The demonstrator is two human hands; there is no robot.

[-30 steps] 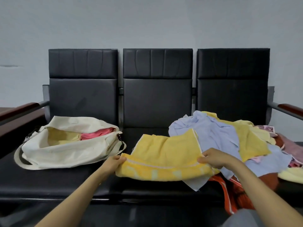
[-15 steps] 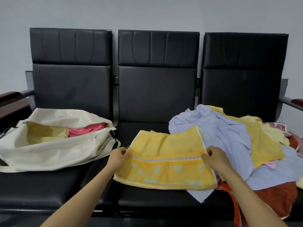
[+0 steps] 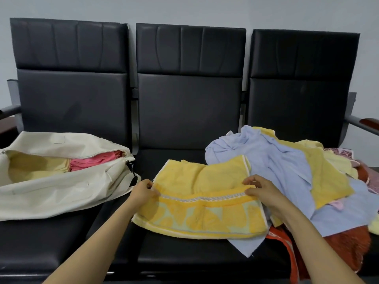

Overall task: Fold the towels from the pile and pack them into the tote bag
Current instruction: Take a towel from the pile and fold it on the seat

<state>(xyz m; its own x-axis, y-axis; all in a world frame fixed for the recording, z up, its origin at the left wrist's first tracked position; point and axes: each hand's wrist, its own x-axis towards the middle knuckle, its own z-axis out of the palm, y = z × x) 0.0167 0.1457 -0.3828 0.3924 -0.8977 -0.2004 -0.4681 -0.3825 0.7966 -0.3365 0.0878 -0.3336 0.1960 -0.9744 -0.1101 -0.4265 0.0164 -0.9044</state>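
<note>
A yellow towel with a pale green patterned band lies on the middle seat, its near part folded over the far part. My left hand pinches the folded edge at its left end. At the right end of that same edge my right hand pinches it too. On the left seat lies an open cream tote bag, with a folded yellow and a folded pink towel inside. A pile of towels in light blue, yellow, pink and orange-red covers the right seat.
The things lie on a row of three black padded seats against a grey wall. A wood-topped armrest sticks out at the right. Part of the orange-red towel hangs over the front edge of the right seat.
Both hands have carried the towel's near edge farther away from me, so the folded band now lies flat over the far half. The view has moved closer and lower.
</note>
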